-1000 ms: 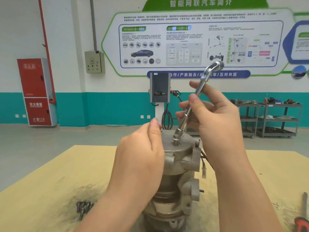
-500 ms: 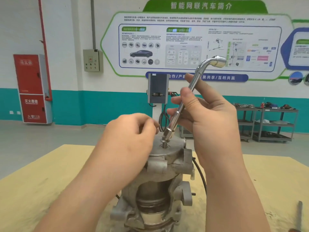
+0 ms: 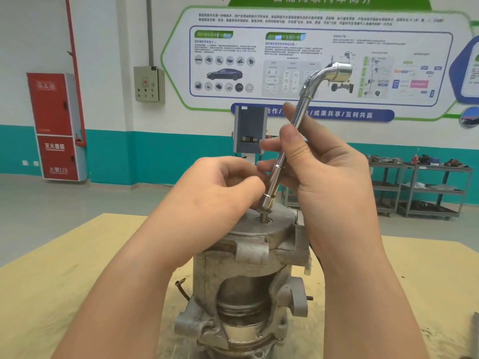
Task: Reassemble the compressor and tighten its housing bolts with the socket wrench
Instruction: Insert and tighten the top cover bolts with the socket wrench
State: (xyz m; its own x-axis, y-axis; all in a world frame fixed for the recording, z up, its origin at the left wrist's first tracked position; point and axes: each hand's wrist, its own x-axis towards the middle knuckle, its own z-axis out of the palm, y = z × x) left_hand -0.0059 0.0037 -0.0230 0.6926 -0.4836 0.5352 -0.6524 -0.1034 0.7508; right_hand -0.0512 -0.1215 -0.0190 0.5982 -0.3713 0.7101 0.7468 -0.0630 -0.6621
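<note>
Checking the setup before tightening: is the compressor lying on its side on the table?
No, the compressor stands upright on the table, with the socket wrench meeting a bolt on its top face.

Glossy chrome socket wrench (image 3: 298, 130), dull grimy cast-metal compressor (image 3: 248, 260), matt, probably wooden, tabletop (image 3: 77, 268)

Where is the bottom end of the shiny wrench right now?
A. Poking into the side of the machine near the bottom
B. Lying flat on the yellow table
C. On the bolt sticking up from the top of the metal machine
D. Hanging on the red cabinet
C: the right hand holds the socket wrench tilted, and its lower socket end sits on the bolt in the top face of the compressor.
</note>
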